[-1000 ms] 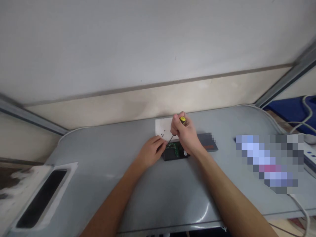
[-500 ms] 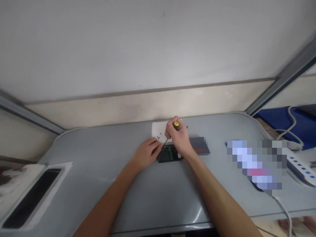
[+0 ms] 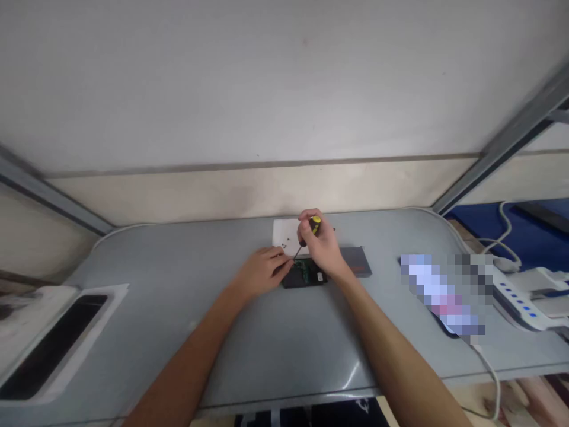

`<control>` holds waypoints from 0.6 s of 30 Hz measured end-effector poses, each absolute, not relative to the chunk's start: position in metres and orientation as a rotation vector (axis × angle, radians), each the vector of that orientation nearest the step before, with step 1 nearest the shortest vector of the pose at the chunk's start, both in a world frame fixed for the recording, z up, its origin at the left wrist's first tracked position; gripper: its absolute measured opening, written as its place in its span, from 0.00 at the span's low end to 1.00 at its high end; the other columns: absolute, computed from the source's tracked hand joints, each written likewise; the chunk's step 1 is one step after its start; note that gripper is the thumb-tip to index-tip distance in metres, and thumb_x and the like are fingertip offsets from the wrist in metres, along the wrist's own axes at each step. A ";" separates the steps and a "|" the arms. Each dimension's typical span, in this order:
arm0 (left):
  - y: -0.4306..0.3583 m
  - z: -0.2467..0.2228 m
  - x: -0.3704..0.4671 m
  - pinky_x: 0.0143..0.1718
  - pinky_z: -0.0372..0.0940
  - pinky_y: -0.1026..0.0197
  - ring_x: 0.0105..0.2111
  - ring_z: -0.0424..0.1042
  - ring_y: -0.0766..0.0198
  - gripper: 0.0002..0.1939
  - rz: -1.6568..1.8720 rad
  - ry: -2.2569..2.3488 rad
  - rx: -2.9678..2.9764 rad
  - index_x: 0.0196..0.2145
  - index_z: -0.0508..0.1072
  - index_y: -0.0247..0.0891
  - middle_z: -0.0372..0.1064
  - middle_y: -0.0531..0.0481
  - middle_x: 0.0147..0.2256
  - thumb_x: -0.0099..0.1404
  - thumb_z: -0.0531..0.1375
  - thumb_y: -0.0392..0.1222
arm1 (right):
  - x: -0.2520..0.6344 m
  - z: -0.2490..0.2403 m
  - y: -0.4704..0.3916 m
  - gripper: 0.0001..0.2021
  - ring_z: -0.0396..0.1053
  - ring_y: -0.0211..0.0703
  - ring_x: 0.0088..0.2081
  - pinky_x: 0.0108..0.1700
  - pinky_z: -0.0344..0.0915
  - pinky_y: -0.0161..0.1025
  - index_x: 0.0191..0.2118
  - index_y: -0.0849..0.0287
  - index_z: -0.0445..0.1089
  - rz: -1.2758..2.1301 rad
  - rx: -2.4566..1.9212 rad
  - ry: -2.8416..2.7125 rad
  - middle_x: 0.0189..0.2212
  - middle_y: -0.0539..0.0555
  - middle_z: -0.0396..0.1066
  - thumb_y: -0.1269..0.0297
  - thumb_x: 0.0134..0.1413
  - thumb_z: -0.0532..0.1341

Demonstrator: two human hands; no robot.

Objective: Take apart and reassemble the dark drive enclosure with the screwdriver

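The right hand (image 3: 320, 242) gripped a yellow-and-black screwdriver (image 3: 315, 224); the left hand (image 3: 263, 271), fingers bent, steadied the black-and-green circuit device (image 3: 304, 274).

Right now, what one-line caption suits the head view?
Right hand holding a yellow-and-black screwdriver over a green-and-black circuit board.
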State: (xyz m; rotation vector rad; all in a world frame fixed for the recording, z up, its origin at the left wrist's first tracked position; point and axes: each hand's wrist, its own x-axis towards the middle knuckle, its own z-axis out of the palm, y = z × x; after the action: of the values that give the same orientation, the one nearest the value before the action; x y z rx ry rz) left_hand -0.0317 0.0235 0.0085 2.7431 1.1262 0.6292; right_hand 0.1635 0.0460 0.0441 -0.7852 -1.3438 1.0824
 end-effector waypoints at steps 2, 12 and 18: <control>0.021 0.013 -0.031 0.45 0.69 0.55 0.38 0.76 0.59 0.15 0.574 1.163 2.770 0.41 0.80 0.39 0.76 0.46 0.37 0.78 0.53 0.42 | 0.167 0.044 0.045 0.15 0.64 0.38 0.33 0.37 0.64 0.38 0.46 0.54 0.68 1.003 -0.821 -1.495 0.30 0.48 0.66 0.47 0.68 0.58; 0.011 0.026 -0.024 0.52 0.68 0.49 0.46 0.77 0.54 0.15 0.478 1.336 2.680 0.45 0.79 0.39 0.79 0.44 0.44 0.78 0.53 0.44 | 0.200 0.097 0.025 0.13 0.69 0.39 0.26 0.32 0.65 0.38 0.37 0.52 0.60 0.741 -0.838 -1.524 0.23 0.45 0.69 0.52 0.67 0.62; -0.004 0.045 -0.031 0.59 0.68 0.47 0.61 0.70 0.47 0.36 0.387 1.292 2.316 0.65 0.67 0.49 0.66 0.43 0.64 0.63 0.70 0.55 | 0.288 0.107 0.020 0.17 0.74 0.41 0.31 0.34 0.64 0.40 0.55 0.48 0.73 0.200 -1.179 -2.490 0.50 0.54 0.76 0.51 0.64 0.64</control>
State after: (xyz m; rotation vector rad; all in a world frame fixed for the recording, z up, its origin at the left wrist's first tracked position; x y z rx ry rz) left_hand -0.0309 -0.0037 0.0448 2.3155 1.2923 0.3873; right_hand 0.2877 0.0198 0.1070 -1.1786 -2.4899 0.1998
